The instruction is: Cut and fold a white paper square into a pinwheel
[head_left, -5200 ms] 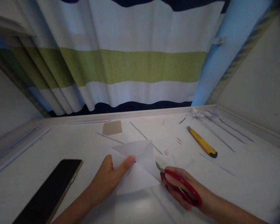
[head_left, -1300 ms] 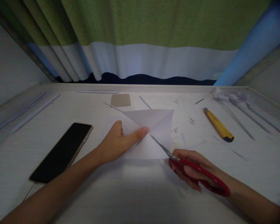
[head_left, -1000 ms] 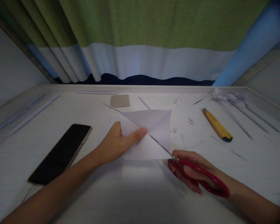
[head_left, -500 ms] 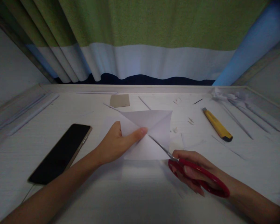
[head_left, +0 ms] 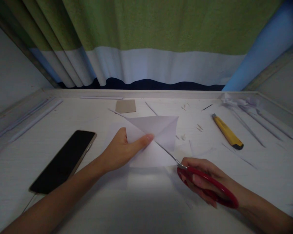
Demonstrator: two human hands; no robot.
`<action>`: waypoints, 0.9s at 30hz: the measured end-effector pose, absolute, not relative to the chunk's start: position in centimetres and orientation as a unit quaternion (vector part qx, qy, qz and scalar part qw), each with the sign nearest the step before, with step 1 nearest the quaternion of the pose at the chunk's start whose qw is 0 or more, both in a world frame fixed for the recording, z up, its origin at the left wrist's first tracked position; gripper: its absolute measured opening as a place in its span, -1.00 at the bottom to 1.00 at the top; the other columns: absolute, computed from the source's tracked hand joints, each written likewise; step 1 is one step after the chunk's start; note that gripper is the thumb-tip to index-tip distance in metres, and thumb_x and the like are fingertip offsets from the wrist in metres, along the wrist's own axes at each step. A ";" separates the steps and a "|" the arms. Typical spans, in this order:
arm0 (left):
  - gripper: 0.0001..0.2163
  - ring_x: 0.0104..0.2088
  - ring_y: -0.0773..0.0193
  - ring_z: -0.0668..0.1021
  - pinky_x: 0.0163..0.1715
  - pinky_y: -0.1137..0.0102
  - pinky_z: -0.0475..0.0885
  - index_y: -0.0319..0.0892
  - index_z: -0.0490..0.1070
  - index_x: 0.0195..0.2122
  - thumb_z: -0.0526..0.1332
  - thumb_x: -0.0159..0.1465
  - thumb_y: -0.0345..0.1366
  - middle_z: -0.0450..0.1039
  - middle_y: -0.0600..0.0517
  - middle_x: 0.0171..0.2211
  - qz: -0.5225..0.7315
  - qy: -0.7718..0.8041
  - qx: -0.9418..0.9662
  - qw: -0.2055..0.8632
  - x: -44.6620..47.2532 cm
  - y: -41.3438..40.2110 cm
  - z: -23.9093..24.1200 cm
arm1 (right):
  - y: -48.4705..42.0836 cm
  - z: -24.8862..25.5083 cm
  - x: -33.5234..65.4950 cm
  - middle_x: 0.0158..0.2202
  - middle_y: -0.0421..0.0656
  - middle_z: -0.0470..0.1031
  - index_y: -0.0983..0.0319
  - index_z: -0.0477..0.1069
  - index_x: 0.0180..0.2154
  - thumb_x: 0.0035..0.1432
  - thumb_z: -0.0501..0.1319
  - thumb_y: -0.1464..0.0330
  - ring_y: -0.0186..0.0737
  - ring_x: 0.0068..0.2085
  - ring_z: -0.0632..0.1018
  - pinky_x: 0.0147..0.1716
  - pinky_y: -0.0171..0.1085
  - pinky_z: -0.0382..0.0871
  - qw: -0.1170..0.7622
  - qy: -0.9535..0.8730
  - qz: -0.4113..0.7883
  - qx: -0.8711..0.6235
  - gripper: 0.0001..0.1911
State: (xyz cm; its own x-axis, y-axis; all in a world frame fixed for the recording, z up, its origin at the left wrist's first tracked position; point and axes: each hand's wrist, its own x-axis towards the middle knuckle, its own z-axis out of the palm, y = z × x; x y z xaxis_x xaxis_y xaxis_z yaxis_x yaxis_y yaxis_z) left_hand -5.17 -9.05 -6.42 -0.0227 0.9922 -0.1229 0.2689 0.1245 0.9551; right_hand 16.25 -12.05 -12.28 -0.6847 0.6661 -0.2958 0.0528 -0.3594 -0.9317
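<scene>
Near the middle of the table (head_left: 146, 201), a folded white paper (head_left: 161, 128) is being pinched at its 9 o'clock edge between thumb and forefinger of the left hand (head_left: 119, 152). Red scissors (head_left: 207, 188) are being gripped by the right hand (head_left: 201, 177) at the paper's 5 o'clock, fingers curled around the handles, blades nearly together and pointed toward 10 o'clock along the fold. A black phone (head_left: 63, 161) is being seen at 8 o'clock, a yellow utility knife (head_left: 227, 131) at 3 o'clock.

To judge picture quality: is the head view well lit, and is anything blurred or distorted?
Head view: dim, bluish light; a soft shadow lies under the left hand and white paper; corners darken, desk edges bend; the red scissors look sharp.
</scene>
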 end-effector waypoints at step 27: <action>-0.66 -0.61 0.43 0.31 -0.65 0.57 0.18 -0.27 0.36 -0.49 0.00 0.19 -0.09 0.29 0.09 -0.59 0.044 0.338 0.705 0.622 -7.0 -7.5 -9.8 | -11.1 -12.9 15.3 -0.51 -0.30 0.39 0.21 0.24 -0.44 -0.28 0.34 0.51 -0.41 -0.49 0.41 -0.48 -0.41 0.28 0.296 -0.561 0.612 -0.472 -0.67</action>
